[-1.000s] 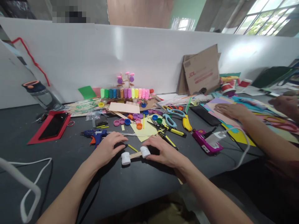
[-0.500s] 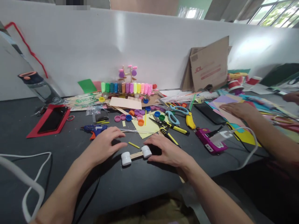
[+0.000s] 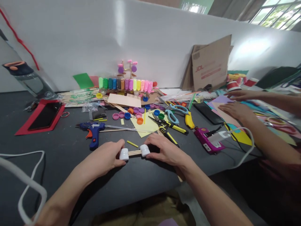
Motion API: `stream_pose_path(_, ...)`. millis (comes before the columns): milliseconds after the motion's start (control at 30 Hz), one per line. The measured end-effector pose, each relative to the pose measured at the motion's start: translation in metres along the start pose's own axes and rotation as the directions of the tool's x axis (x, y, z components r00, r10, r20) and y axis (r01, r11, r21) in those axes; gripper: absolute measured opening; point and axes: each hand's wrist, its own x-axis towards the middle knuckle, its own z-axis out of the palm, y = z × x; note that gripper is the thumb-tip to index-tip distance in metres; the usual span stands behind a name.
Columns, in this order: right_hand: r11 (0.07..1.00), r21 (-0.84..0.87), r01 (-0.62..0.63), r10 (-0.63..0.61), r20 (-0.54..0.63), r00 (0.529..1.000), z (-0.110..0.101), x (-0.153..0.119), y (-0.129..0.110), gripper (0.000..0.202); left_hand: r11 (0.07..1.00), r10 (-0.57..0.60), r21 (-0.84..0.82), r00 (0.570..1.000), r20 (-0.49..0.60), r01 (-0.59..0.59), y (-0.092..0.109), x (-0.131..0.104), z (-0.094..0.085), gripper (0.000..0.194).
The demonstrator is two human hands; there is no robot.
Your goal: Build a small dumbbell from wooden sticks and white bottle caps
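Observation:
Between my two hands lies a dumbbell-shaped piece made of white bottle caps [image 3: 124, 154] joined by thin wooden sticks [image 3: 134, 153]. My left hand [image 3: 105, 159] has its thumb and fingers closed around the caps at the left end. At the other end, my right hand [image 3: 166, 150] pinches the white caps [image 3: 145, 151] between thumb and fingers. A short yellow stick [image 3: 132, 143] lies just behind the piece. Farther back on the left, a blue glue gun [image 3: 94, 130] rests on its side.
Colored bottle caps [image 3: 139, 121], black-and-yellow pliers [image 3: 168, 135] and blue-handled scissors [image 3: 172, 116] lie behind my hands. A purple power strip [image 3: 207, 141] with a white plug stands at right. A co-worker's hands [image 3: 231, 110] rest on colored paper there. A phone [image 3: 45, 116] lies left.
My left hand has come down and right, closing on the left caps; it was apart from them before. The dumbbell-shaped piece has turned slightly more level. A second co-worker's hand has reached in.

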Motion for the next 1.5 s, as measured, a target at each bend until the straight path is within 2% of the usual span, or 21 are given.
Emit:
stream_pose_path(233, 1.0, -0.02, -0.009, 0.009, -0.017, 1.0, -0.001, 0.001, -0.005, 0.025, 0.998, -0.008, 0.066, 1.0, -0.025, 0.01, 0.01, -0.001, 0.0, 0.022)
stream_pose_path(367, 0.999, -0.039, -0.019, 0.018, -0.022, 1.0, -0.002, 0.002, -0.006, 0.026, 0.997, -0.027, 0.074, 1.0, -0.011, 0.027, 0.013, -0.006, -0.002, 0.028)
stream_pose_path(533, 0.998, -0.048, -0.033, 0.032, -0.031, 0.999, -0.003, 0.0, -0.006, 0.035, 0.998, -0.067, 0.012, 0.998, -0.004, 0.067, 0.004, -0.01, -0.007, 0.029)
stream_pose_path(667, 0.999, -0.047, -0.026, 0.024, -0.032, 0.999, -0.003, -0.001, -0.005, 0.024, 0.998, -0.045, -0.042, 0.999, -0.009, 0.044, -0.001, -0.005, -0.007, 0.02)
stream_pose_path(867, 0.999, -0.04, -0.017, 0.016, -0.035, 0.999, -0.002, 0.001, -0.004, 0.024, 0.996, -0.001, -0.089, 1.0, -0.018, 0.0, -0.004, 0.001, -0.001, 0.02)
stream_pose_path(1133, 0.999, -0.038, -0.014, 0.012, -0.036, 0.999, -0.003, 0.001, -0.004, 0.023, 0.994, 0.006, -0.11, 1.0, -0.003, -0.006, -0.011, 0.005, 0.004, 0.018)
stream_pose_path(1500, 0.998, -0.062, -0.014, 0.013, -0.022, 1.0, -0.003, 0.002, -0.007, 0.022, 0.994, 0.014, -0.105, 1.0, -0.024, -0.017, -0.01, 0.004, 0.005, 0.018)
